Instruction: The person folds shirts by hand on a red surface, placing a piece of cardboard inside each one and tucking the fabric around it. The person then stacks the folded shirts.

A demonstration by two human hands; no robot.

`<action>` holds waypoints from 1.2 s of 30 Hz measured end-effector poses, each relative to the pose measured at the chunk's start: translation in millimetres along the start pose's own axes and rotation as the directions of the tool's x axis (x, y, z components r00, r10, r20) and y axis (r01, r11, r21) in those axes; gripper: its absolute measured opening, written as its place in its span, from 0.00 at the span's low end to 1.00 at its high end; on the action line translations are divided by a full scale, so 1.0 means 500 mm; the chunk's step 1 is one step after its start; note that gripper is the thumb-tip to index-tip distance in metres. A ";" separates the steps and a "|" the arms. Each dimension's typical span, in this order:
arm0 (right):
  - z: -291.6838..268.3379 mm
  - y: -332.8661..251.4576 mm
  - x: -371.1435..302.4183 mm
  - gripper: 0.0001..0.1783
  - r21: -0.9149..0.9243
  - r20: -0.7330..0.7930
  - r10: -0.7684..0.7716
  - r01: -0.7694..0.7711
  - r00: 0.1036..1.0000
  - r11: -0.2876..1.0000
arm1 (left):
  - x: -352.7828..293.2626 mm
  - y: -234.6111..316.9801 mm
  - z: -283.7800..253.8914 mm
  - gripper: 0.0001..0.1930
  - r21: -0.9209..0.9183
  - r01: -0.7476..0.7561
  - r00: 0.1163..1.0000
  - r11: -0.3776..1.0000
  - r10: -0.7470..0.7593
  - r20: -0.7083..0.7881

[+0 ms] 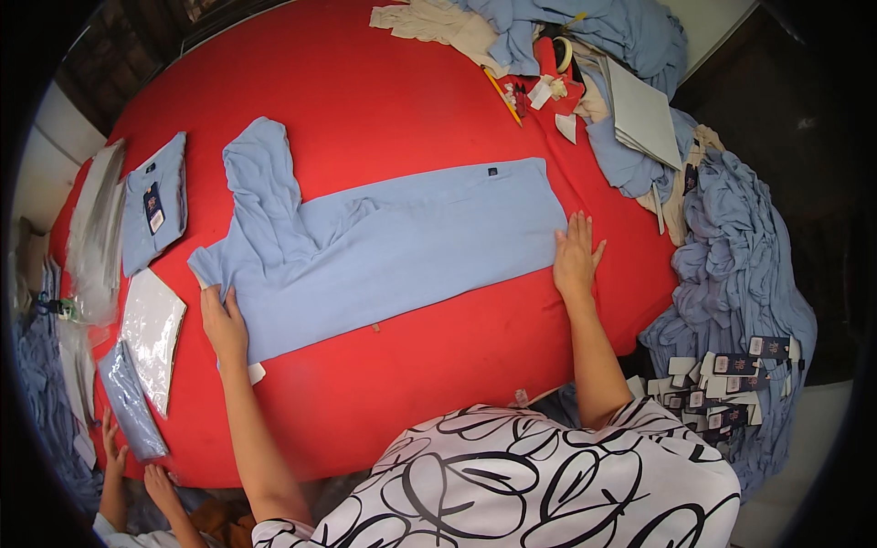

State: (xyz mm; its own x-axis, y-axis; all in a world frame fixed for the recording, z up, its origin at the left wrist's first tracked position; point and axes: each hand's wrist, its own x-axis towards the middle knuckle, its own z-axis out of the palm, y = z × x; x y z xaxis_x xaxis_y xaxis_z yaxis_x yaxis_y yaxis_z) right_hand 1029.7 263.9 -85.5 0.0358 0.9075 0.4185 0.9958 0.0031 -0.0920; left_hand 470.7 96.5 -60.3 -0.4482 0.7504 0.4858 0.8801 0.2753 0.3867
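A light blue shirt (411, 242) lies lengthwise on the red-covered table (411, 119), folded into a long panel. One sleeve (260, 164) sticks up from it at the far left, wrinkled where it joins. A small dark label sits near the far right edge. My left hand (225, 327) rests at the shirt's left end, fingers stretched along its edge and thumb apart. At the opposite end, my right hand (574, 256) lies flat against the hem with its fingers spread.
On the left are a folded tagged shirt (153, 205), clear plastic bags (94, 237) and a white board (153, 329). A co-worker's hands (160, 484) are by a bagged shirt (132, 402). Blue garments (731, 256) pile up at right, beside white boards (644, 114) and a pencil (502, 96).
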 end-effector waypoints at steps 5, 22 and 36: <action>-0.067 0.006 -0.009 0.12 0.003 0.008 0.006 -0.006 1.000 1.000 | -0.042 0.007 -0.028 0.09 0.005 0.021 1.000 1.000 -0.021 -0.011; -0.077 -0.766 0.249 0.16 0.684 0.050 -0.856 0.607 0.515 0.405 | -0.075 0.009 -0.079 0.14 -0.269 0.206 0.976 0.941 -0.180 0.119; -0.130 -0.914 0.331 0.21 0.387 -0.270 -0.942 0.918 0.198 0.082 | -0.060 0.035 -0.075 0.13 -0.152 0.129 0.990 0.980 -0.118 0.081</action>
State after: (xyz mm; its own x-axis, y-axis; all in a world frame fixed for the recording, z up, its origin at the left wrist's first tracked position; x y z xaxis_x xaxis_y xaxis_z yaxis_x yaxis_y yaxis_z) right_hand 585.9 385.4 84.4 -0.9084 0.0637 0.4133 0.0821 0.9963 0.0268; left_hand 493.7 56.1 -38.5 -0.5347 0.7589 0.3717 0.7807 0.2753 0.5610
